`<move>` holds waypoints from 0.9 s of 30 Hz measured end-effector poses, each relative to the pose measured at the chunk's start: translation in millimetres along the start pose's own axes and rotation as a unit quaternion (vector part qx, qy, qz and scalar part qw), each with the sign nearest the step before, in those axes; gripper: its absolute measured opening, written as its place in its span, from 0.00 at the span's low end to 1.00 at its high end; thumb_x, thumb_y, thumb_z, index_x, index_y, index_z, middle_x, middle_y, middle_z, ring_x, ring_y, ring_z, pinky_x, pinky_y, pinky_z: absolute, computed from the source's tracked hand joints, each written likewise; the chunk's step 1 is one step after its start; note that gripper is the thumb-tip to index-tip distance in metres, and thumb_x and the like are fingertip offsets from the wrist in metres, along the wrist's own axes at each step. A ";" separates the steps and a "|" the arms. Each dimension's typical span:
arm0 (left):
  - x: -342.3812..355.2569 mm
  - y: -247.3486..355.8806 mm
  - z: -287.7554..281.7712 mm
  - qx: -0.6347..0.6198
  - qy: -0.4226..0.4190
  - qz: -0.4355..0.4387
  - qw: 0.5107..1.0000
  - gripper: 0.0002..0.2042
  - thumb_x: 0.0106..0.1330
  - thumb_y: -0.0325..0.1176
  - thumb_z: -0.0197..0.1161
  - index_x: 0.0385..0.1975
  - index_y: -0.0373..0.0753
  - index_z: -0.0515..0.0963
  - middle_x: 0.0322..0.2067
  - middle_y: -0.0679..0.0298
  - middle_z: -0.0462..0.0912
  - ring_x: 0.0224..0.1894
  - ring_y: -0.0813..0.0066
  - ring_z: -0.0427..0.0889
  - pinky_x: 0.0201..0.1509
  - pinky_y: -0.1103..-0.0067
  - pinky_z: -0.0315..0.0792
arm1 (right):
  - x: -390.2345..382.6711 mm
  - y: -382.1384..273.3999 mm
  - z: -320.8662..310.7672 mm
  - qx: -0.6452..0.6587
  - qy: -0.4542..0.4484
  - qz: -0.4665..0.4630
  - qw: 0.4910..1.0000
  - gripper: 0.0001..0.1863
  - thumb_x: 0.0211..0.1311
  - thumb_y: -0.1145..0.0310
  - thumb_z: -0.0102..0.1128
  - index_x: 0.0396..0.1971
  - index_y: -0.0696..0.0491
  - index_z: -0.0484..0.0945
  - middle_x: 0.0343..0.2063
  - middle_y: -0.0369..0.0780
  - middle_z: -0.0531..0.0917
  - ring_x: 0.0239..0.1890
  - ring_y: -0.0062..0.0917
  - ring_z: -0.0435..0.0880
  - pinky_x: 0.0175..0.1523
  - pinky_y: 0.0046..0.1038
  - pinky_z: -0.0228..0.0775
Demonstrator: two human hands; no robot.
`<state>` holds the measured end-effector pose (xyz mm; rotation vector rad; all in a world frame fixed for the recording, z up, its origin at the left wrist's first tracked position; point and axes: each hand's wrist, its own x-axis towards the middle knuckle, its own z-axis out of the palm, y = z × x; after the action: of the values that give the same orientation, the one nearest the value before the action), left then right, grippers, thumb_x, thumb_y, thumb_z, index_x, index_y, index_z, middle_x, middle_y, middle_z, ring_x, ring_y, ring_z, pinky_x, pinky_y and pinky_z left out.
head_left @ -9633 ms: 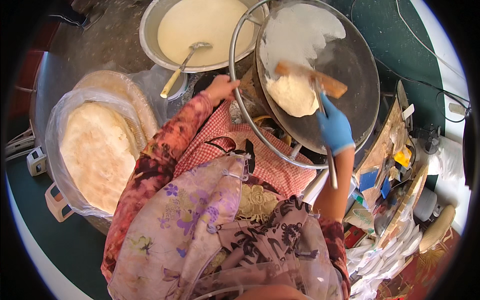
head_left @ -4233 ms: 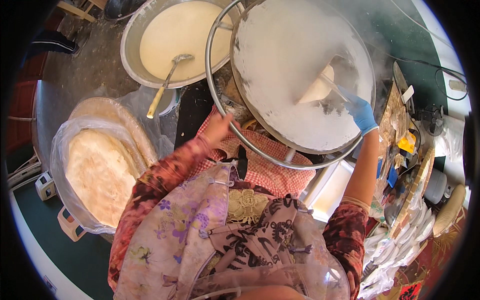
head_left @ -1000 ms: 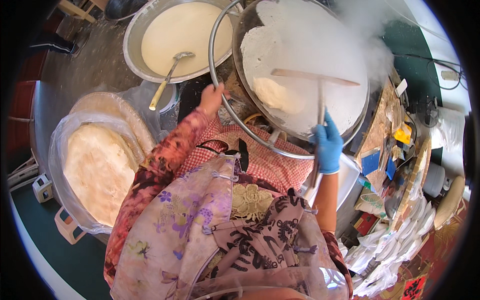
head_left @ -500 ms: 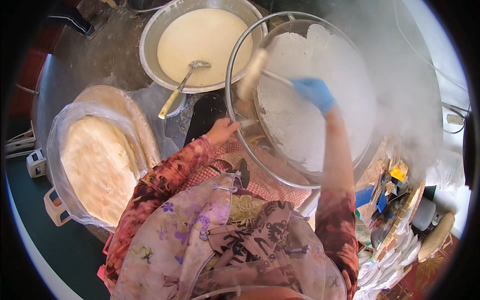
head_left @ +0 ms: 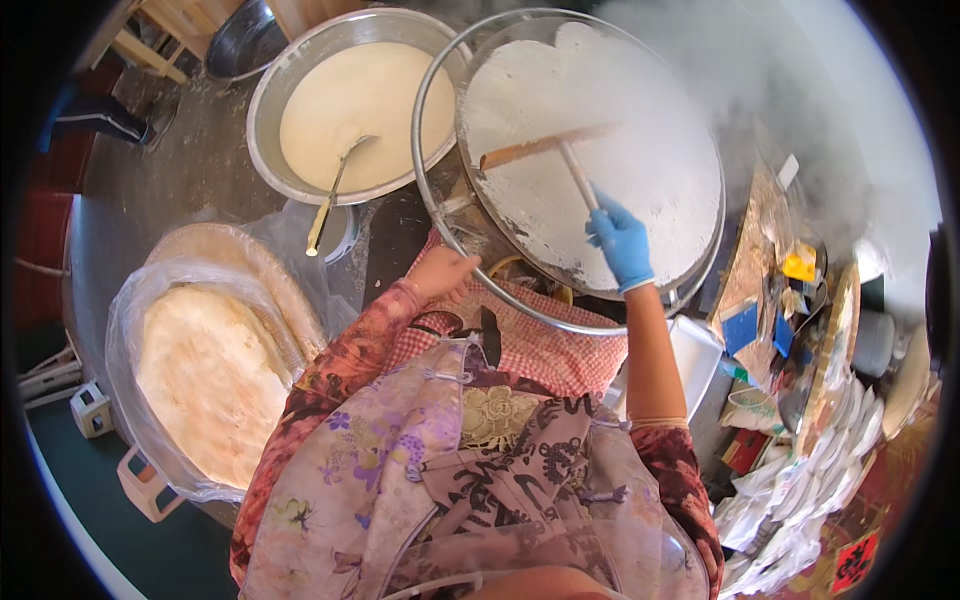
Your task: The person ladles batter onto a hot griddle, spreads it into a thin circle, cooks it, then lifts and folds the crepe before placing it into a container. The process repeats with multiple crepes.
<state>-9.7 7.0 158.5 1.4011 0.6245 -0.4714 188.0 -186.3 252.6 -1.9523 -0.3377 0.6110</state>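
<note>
A T-shaped wooden spreader (head_left: 535, 147) lies across the white batter (head_left: 640, 150) on a round, steaming griddle (head_left: 490, 225). My right hand (head_left: 622, 240), in a blue glove, is closed round the spreader's handle. A metal ring (head_left: 418, 140) runs round the griddle at its left and front. Bare and ungloved, my left hand (head_left: 443, 273) is closed on that ring at the near left, its fingertips partly hidden. Left of the griddle stands a wide metal basin (head_left: 262, 150) of pale batter, with a yellow-handled ladle (head_left: 328, 205) resting in it.
At the left, a stack of large round flatbreads (head_left: 205, 385) sits in clear plastic (head_left: 122, 330). A small white tub (head_left: 343, 240) stands below the basin. Cluttered boards and a pile of white plastic bags (head_left: 800, 500) lie at the right. Steam blurs the upper right.
My right hand has swung the spreader from the griddle's left edge towards its middle, and the crossbar has turned crosswise. My left hand stays at the ring. The whole view has shifted slightly.
</note>
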 end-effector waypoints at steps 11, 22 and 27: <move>-13.7 44.9 133.7 -0.085 -0.078 0.068 0.991 0.14 0.65 0.38 0.52 0.37 0.31 0.73 0.29 0.59 0.79 0.27 0.77 0.78 0.30 0.83 0.72 | -127.5 59.9 5.9 0.068 0.083 0.004 0.994 0.19 0.57 0.73 0.53 0.51 0.55 0.71 0.40 0.44 0.79 0.40 0.23 0.78 0.47 0.23 0.68; -26.2 86.1 100.4 -0.070 -0.001 0.221 0.973 0.12 0.67 0.34 0.47 0.44 0.33 0.69 0.31 0.61 0.78 0.34 0.72 0.78 0.40 0.77 0.74 | -142.4 197.2 -207.3 -0.029 0.511 0.007 0.859 0.24 0.59 0.64 0.55 0.51 0.63 0.67 0.48 0.45 0.75 0.50 0.25 0.72 0.54 0.25 0.63; -50.8 80.6 79.4 -0.127 0.014 0.191 0.973 0.14 0.67 0.33 0.47 0.47 0.32 0.66 0.32 0.60 0.78 0.34 0.72 0.78 0.42 0.78 0.74 | -135.0 303.4 -330.3 0.099 0.642 0.160 0.743 0.38 0.48 0.50 0.63 0.51 0.64 0.64 0.39 0.46 0.76 0.35 0.30 0.72 0.41 0.28 0.61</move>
<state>13.8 -64.8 257.0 1.2464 0.4072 -0.0613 249.2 -635.1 133.5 -1.7765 0.9092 -0.5693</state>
